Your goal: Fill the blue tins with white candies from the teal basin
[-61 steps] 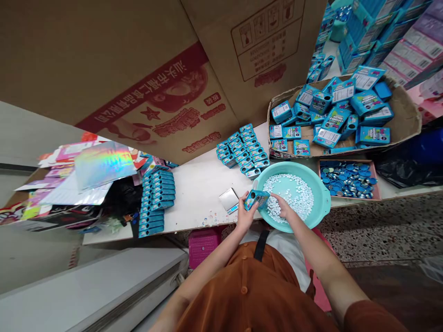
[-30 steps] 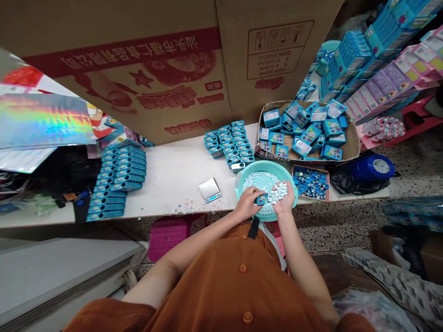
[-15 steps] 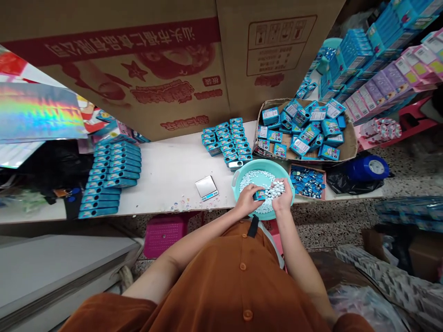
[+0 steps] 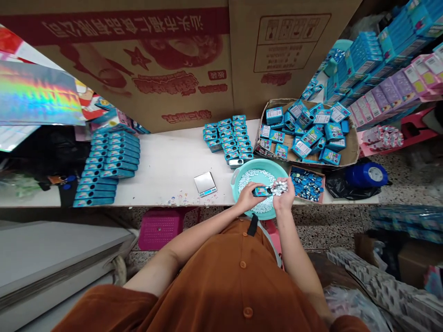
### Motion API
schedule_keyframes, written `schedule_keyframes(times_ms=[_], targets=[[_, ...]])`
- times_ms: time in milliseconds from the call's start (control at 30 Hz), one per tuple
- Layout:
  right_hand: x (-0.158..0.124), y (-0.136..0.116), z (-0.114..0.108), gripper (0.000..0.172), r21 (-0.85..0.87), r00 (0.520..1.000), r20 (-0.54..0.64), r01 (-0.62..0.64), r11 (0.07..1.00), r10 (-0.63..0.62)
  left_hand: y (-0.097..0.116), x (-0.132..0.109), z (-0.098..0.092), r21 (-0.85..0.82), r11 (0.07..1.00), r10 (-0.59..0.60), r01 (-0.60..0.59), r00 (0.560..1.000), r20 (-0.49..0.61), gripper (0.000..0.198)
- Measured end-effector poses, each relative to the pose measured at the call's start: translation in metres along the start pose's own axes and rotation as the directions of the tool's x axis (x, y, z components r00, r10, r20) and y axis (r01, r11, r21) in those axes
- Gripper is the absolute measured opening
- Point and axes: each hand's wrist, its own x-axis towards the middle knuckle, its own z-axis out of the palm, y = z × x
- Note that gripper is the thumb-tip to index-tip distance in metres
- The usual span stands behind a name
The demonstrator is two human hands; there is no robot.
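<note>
Over a turquoise plastic basin (image 4: 235, 186) my two hands work close together. My left hand (image 4: 248, 198) grips a small blue printed box (image 4: 262, 191), its end pointing at my other palm. My right hand (image 4: 284, 197) is cupped around a heap of white candy pieces (image 4: 278, 186), right against the box's end. More loose white pieces (image 4: 265, 206) cover the basin's bottom. Left of the basin a small digital scale (image 4: 205, 183) lies on the white table (image 4: 166, 161) with nothing on its plate.
A shallow carton (image 4: 353, 146) of jumbled blue boxes stands behind the basin, beside a tray of blue round pieces (image 4: 307, 185). Rows of blue boxes (image 4: 228, 138) stand mid-table, and stacks (image 4: 107, 170) rise at left. A large cardboard box (image 4: 180, 60) blocks the back.
The blue box in my left hand has turned to show more of its printed face. My right hand stays cupped around the white pieces. The whole view has shifted slightly.
</note>
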Motion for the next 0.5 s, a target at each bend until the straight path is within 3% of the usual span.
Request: schedule_keyframes(times_ms=[267, 500], targets=[[0.001, -0.006, 0.005, 0.030, -0.021, 0.999, 0.001, 0.053, 0.998, -0.053, 0.001, 0.002, 0.000, 0.087, 0.989, 0.123, -0.124, 0.992, 0.011, 0.039], [0.001, -0.015, 0.010, 0.032, -0.074, 0.996, -0.005, 0.088, 0.993, -0.089, 0.009, 0.004, 0.004, -0.008, 0.998, 0.065, -0.065, 0.998, -0.022, 0.039]])
